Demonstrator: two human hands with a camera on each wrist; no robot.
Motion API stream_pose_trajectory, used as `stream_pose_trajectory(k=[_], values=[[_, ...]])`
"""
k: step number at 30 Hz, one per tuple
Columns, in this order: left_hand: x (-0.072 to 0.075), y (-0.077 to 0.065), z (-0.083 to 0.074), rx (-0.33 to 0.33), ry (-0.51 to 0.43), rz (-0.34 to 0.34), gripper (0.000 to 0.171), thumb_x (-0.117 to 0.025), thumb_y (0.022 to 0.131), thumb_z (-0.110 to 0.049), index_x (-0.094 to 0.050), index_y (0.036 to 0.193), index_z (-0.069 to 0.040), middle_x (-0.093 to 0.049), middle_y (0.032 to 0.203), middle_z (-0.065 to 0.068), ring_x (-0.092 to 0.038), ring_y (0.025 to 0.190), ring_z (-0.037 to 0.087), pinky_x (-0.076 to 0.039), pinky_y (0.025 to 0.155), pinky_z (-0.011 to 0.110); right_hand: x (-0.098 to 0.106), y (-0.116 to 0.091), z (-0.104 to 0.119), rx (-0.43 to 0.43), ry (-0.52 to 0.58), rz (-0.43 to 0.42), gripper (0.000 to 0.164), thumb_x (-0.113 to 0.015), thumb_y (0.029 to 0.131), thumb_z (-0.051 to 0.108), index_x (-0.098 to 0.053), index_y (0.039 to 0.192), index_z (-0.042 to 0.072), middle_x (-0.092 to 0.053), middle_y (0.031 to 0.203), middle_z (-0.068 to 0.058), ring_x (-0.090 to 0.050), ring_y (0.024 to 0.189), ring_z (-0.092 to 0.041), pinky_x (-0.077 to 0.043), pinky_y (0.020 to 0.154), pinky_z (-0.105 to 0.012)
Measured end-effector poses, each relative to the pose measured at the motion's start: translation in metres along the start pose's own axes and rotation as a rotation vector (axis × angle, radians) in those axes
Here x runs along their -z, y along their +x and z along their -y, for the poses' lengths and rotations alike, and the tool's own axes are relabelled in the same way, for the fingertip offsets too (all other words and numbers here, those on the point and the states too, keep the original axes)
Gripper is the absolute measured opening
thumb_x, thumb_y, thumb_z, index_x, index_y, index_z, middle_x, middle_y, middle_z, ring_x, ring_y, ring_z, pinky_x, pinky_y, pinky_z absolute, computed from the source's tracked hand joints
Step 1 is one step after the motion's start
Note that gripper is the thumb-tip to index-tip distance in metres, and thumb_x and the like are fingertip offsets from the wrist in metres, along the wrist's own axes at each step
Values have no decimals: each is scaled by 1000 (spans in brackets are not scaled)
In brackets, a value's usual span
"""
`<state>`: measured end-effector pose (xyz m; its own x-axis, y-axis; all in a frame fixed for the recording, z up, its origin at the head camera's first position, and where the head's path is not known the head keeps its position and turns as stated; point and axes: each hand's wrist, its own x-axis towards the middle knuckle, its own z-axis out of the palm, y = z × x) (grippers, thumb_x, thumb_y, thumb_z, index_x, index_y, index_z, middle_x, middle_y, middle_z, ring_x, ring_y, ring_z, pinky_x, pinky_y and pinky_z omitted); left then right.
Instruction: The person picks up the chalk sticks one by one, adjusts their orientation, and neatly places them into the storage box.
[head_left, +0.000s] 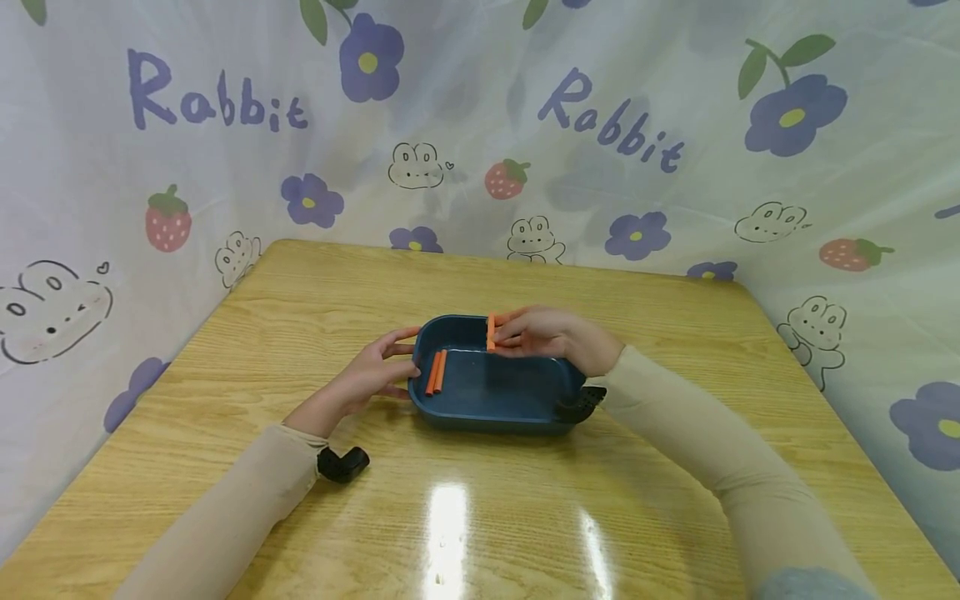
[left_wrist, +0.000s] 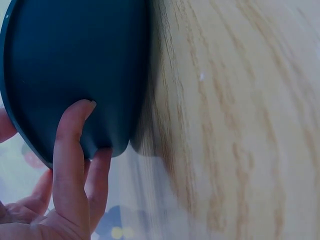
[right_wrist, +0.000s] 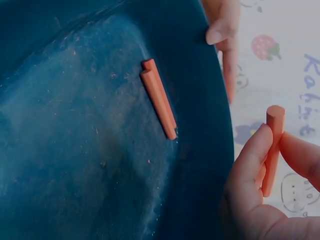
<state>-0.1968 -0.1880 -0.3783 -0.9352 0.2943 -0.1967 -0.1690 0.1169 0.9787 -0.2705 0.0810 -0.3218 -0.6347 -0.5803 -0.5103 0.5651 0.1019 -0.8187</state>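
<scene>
A dark blue tray (head_left: pixel 495 425) with rounded corners and raised walls sits on the wooden table. My left hand (head_left: pixel 372 372) grips its left end, with fingertips against the outer wall (left_wrist: pixel 107 75) and one tip over the rim. Above the back part of the tray, my right hand (head_left: pixel 546 333) pinches an orange chalk stick (head_left: pixel 491 333) between thumb and fingers; the right wrist view shows this chalk (right_wrist: pixel 272 150) held nearly upright. Two more orange chalk sticks (right_wrist: pixel 159 102) lie side by side on the tray floor near its left wall.
The wooden table (head_left: pixel 337 283) reaches back to a white curtain (head_left: pixel 465 108) printed with rabbits, flowers and strawberries. Black wrist mounts (head_left: pixel 343 464) stick out from both sleeves, the right one overlapping the tray's front right corner. Pale specks dot the tray floor.
</scene>
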Motion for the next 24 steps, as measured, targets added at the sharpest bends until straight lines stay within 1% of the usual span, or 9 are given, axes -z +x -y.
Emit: stream_pose_trajectory(k=[3,6,9,13,15,20,24], values=[[0,0,0,-1,-2,3,68,-55,87,0,-25,147,-11,-31,140,25,-50,111,42,-54,72,44,-4,7,0,-16,-41,6,55,-44,93,-9,-21,144,-4,-36,134,-25,-54,95,-24,-48,86,-30],[1,0,0,-2,-4,5,68,-54,87,0,-25,148,-11,-31,140,25,-49,111,43,-54,72,44,-9,13,1,-34,-80,21,54,-44,93,-9,-23,143,-6,-43,122,-21,-56,94,-24,-46,91,-33],[1,0,0,-3,-3,3,68,-54,87,0,-25,147,-11,-31,140,25,-50,111,42,-54,72,44,-14,20,2,-59,-116,53,55,-44,93,-9,-22,143,-6,-42,124,-23,-56,95,-24,-43,94,-35],[1,0,1,-2,1,1,68,-55,87,-1,-26,147,-11,-32,140,25,-50,111,42,-54,72,43,-17,30,1,-101,-146,91,56,-44,93,-10,-21,143,-6,-33,138,-27,-55,96,-25,-43,95,-35],[1,0,1,-3,1,4,68,-55,87,-2,-25,148,-11,-31,140,25,-50,111,42,-54,72,43,-19,35,0,-122,-158,100,54,-43,93,-10,-22,143,-7,-30,140,-26,-55,96,-25,-43,95,-35],[1,0,0,0,-1,6,68,-55,87,-2,-26,147,-12,-31,140,25,-51,110,42,-54,72,43,-24,44,-4,-167,-169,102,51,-42,93,-11,-26,141,-9,-30,141,-25,-53,99,-25,-42,96,-34],[1,1,1,-2,-2,7,68,-55,87,-2,-26,147,-12,-32,140,24,-52,110,40,-54,72,44,-27,51,-8,-203,-183,87,49,-43,92,-12,-30,139,-9,-36,136,-23,-51,101,-25,-43,95,-33]])
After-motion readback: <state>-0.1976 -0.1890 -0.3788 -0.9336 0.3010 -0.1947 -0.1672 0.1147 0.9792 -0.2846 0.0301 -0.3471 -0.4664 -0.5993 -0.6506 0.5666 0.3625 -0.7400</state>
